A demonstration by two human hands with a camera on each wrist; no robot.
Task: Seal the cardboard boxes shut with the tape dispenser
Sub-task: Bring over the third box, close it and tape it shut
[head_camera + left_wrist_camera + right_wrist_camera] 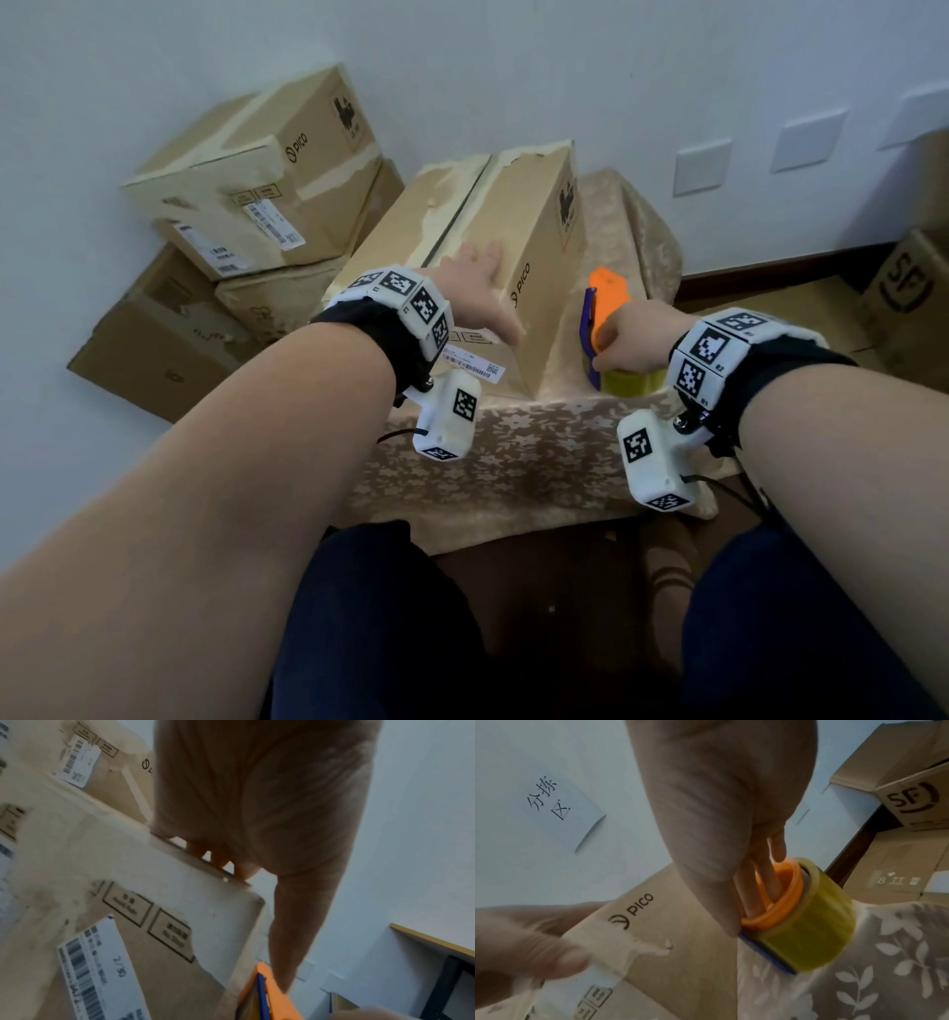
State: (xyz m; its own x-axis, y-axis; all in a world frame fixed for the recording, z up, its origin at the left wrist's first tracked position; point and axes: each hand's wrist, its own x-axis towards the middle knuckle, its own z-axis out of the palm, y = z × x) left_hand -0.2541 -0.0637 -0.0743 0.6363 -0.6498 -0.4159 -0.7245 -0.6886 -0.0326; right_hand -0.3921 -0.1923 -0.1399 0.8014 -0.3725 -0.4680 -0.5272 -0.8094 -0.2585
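Note:
A PICO cardboard box (518,205) stands on the cloth-covered table, its top flaps down with a dark seam between them. My left hand (493,293) lies flat on the box top near its front right corner, fingers (218,860) straight and thumb hanging over the edge. Just right of the box, my right hand (611,344) grips the orange and blue tape dispenser (608,293). In the right wrist view its fingers (765,874) reach into the orange core while the yellowish tape roll (805,929) rests on the cloth.
Several taped cardboard boxes (257,169) are stacked at the left against the wall. An SF box (909,288) and flattened cardboard (801,308) lie at the right. The small table (539,452) wears a floral cloth. My knees are below its front edge.

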